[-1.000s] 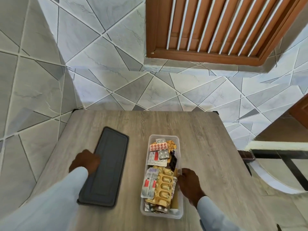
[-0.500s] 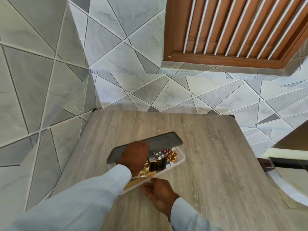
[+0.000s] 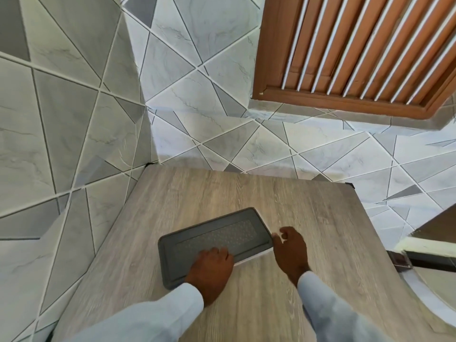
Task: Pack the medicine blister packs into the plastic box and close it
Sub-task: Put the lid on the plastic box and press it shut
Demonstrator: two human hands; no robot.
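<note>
Now the dark grey lid [image 3: 217, 240] lies flat over the plastic box [image 3: 254, 258], which shows only as a thin pale edge under the lid's near long side. The blister packs cannot be seen; judging by the task, they are under the lid, inside the box. Box and lid sit slantwise on the wooden table [image 3: 320, 218], a little nearer the person than the table's middle.

The left hand [image 3: 212, 270] rests palm down on the lid's near end, fingers [image 3: 218, 252] spread flat across the top and gripping nothing; it looks placed there to press the lid down onto the rim. The right hand [image 3: 291, 250] stands at the lid's right end, touching or almost touching the corner, its fingers loosely curled and holding nothing that I can make out. Probably it steadies the box so it does not slide while the other hand pushes.

Whether the lid has fully snapped home I cannot tell. The pale strip along the near side suggests that edge may yet need a firm press.
</note>
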